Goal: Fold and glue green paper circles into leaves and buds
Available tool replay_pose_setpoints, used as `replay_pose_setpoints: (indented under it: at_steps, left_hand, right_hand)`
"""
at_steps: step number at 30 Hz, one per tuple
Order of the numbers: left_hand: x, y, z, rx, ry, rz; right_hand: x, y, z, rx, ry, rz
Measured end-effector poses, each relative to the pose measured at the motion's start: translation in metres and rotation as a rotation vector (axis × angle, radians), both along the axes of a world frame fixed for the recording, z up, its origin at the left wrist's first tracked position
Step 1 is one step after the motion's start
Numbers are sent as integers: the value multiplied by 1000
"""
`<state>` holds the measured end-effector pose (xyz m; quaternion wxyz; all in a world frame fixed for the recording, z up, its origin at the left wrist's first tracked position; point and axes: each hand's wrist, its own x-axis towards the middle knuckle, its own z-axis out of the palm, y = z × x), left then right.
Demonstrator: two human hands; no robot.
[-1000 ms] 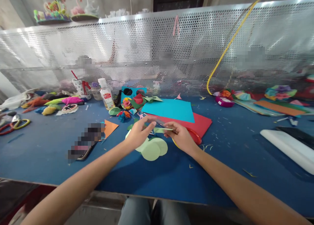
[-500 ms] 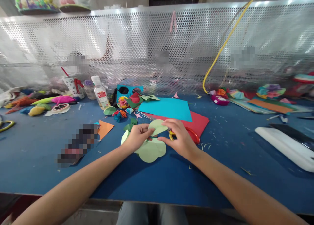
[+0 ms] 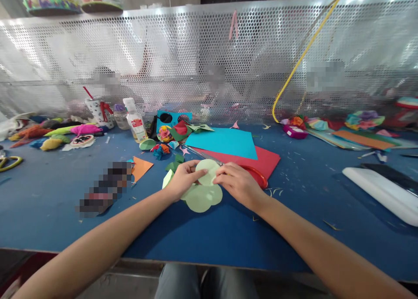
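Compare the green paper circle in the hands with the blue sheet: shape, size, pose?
Shape: the green circle is round; the blue sheet has straight edges and corners.
Size: the green circle is much smaller than the blue sheet.
Pose: the left hand and right hand hold the green circle; the blue sheet lies partly over a red sheet.
Shared: both look thin.
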<state>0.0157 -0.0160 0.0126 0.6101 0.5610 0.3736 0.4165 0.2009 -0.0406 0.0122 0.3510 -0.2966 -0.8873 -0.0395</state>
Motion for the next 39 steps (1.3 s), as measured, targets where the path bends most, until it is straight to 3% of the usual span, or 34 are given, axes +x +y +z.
replay_pose_setpoints:
  at_steps: [5,13,16,19,24,33,39]
  left_hand:
    - [-2,0,1,-121,20,-114]
    - [0,-3,3,-89,-93,-25]
    - [-1,-2,2,-50,-53,13]
    - [-2,-1,3,4,-17,30]
    - [-1,-4,5,117,58,-64]
    - [0,-2,2,212,227,-1]
    - [-2,-4,1,203,248,-96]
  right_hand:
    - [-1,-9,7,51,-92,66]
    - [-6,-6,-3,39,-7,-110]
    - [-6,-3,-4,-59,201,-133]
    - [-7,1,-5,-263,397,-136]
    - [-9,5,-8,-590,534,-75]
    - [-10,2,-8,-604,628,-91]
    - [-9,5,-10,-699,554,-60]
